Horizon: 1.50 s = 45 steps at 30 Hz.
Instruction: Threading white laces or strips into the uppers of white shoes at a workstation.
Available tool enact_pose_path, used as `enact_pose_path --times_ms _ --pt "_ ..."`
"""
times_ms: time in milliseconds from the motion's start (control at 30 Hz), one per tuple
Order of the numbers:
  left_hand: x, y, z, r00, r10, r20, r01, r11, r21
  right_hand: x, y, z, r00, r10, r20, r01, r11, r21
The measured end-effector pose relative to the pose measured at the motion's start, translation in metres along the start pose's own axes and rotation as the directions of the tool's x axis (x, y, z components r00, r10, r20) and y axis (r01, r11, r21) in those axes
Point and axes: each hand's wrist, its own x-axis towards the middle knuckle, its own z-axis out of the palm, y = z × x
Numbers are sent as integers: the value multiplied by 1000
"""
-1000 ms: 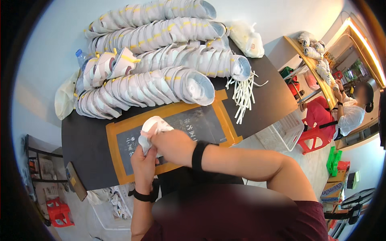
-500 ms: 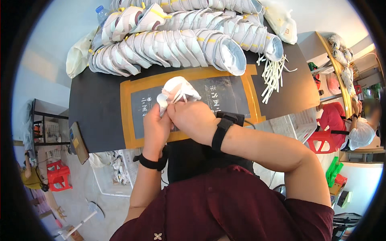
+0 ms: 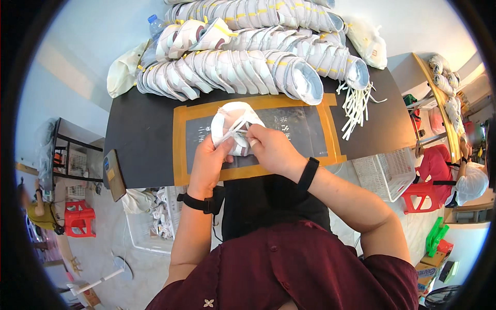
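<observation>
Shoe upper [image 3: 233, 124] — white, with a lace [image 3: 231, 133] crossing its front — sits in both our hands above the orange-framed dark mat [image 3: 305, 129] at the near edge of the tabletop [image 3: 139, 139]. Our left hand [image 3: 209, 160] wraps around its lower side, fingers closed on it; our right hand [image 3: 271, 150] pinches the lace end against the upper. We judge the lacing of this piece only partly done, since the lace hangs loose across it. Along the far edge of the tabletop lie long rows of stacked white uppers [image 3: 243, 67] — whether those are finished we cannot tell. A bundle of loose white laces [image 3: 356, 106] lies near the right edge, so a good many pieces seem left to do.
</observation>
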Motion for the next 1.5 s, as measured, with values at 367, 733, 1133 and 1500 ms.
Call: enact_pose_path --times_ms 367,733,1133,1500 --pt "-2 -2 7 992 107 -62 -103 992 69 -6 -6 -3 997 -76 -7 74 984 -162" --pt "-4 -4 13 981 161 -109 -144 978 148 15 -26 12 990 -68 120 113 902 -417" --pt "-3 -3 3 993 90 -74 -76 981 179 -16 -23 -4 996 -9 91 49 889 -455" --pt "-2 1 3 999 41 -9 -40 992 117 -5 -16 1 999 18 -41 -27 974 -225"
